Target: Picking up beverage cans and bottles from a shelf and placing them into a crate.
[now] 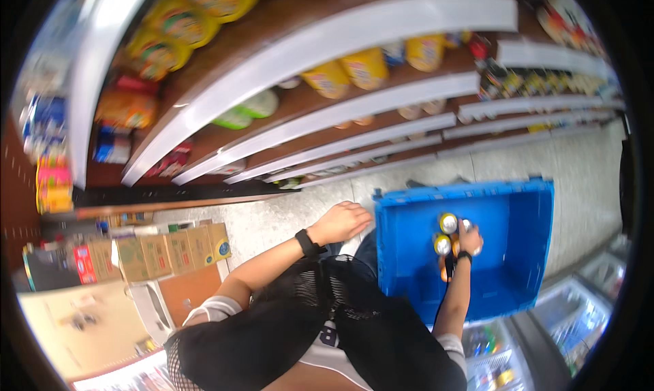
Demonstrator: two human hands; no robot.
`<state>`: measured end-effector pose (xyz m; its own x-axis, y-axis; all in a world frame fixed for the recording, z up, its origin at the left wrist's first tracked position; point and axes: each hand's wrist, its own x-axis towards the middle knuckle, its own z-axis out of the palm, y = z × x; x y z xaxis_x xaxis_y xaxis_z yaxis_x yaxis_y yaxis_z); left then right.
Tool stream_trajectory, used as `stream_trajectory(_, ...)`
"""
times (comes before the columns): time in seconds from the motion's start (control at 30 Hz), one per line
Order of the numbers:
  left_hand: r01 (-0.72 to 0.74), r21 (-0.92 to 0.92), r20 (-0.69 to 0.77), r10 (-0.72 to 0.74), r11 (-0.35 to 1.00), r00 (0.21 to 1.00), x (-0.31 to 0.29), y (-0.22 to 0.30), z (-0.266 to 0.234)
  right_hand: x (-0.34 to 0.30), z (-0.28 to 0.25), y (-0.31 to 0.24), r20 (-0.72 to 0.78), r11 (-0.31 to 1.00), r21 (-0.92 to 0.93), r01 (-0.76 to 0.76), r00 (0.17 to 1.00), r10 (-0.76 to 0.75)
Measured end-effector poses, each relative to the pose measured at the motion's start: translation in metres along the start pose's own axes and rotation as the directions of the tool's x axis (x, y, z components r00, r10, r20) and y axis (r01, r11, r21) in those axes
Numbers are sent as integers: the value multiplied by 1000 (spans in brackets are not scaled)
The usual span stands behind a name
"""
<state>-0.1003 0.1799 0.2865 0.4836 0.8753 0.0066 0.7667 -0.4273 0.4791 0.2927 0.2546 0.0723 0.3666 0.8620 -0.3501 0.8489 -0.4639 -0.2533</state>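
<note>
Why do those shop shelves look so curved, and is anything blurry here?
Head view: the fisheye lens bends the white shelf edges toward a dark round rim; the right hand on yellow-topped cans in the blue crate looks soft, and packets near the edges smear; lighting is even.

Yellow round tubs (368, 67) line the upper shelves (381, 91), with flatter yellow-lidded bowls (180, 23) higher up and a pale green pack (248, 108) below them. Bright pink and yellow packets (53, 183) stack at the far left — beside blue ones. Tan cartons (174, 251) sit in a row on the floor. Yellow-topped cans (446, 234) cluster in the blue crate (518, 255).
</note>
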Motion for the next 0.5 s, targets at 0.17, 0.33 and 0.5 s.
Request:
stream_trajectory(0.17,-42,104,-454,86,994,887,14,-9,-18,-12,-19,30,-393,990,5,142,910,-129)
stream_trajectory(0.33,279,419,-851,266,864,453,-12,-43,-132,-52,-35,-29,-461,858,181,482,812,-359)
stream_trajectory(0.5,621,371,-917,379,691,126,-41,-84,-229,-83,-50,-65,-512,726,220,651,711,-482)
